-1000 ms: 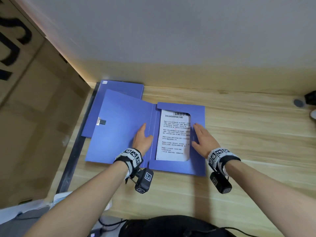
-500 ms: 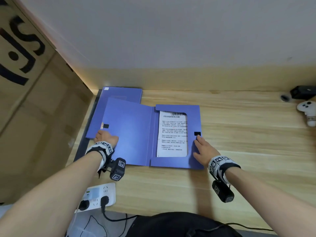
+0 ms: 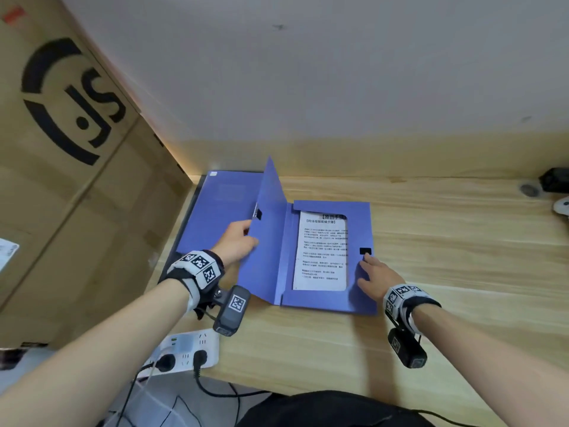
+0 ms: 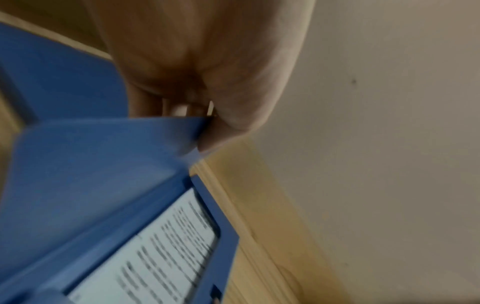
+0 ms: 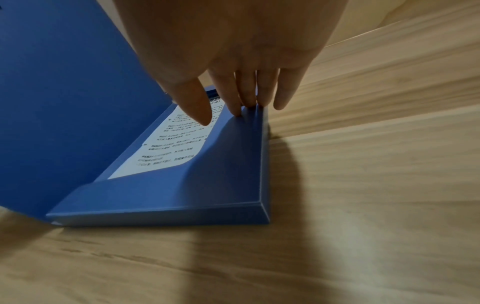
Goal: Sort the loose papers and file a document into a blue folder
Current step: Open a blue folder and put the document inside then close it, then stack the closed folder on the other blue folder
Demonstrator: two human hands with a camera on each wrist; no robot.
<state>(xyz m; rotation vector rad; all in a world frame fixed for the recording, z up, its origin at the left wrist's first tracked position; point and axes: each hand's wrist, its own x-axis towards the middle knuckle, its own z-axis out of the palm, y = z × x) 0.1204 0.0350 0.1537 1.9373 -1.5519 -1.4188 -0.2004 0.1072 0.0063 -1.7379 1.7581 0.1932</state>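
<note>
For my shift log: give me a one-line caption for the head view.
Left hand lifts the blue folder's cover while the right hand presses its flap beside the filed document.

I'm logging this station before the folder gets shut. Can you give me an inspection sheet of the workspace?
Surface: wooden desk, pale grain.
Job's things: blue folder open, cover raised; printed document inside its tray.
Clutter: second blue folder flat behind; black device at the far right.
Grippers: left hand grips the cover's edge; right hand presses straight fingers on the tray's right rim.
Cables: power strip with black plugs.
Surroundings: cardboard box left, white wall behind.
</note>
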